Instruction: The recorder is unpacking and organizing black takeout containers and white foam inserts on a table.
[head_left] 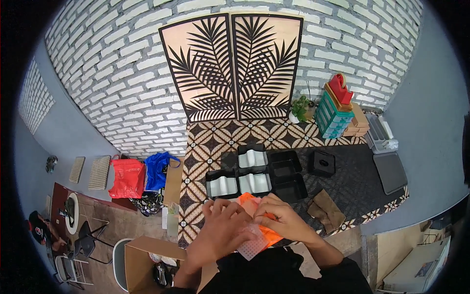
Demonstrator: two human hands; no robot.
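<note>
At the near edge of the table, an orange plastic packet [270, 234] lies between my two hands, with a translucent dotted sheet [252, 247] like bubble wrap against its lower left side. My left hand [223, 230] is closed over the left part, its thumb pressing on the dotted sheet. Fingers bent, my right hand [284, 219] pinches the upper right part of the orange packet. Whatever is inside the packet is hidden. Just beyond my hands stand black boxes holding pale grey curved inserts [255, 183], beside open black boxes [290, 188] without inserts.
A black lidded box [321, 163] and a folded brown cloth [326, 211] lie on the dark mat [352, 171]. Farther back are a green drawer unit [333, 116], a plant [299, 109] and a grey tray [390, 172]. An open cardboard box [139, 267] stands at lower left.
</note>
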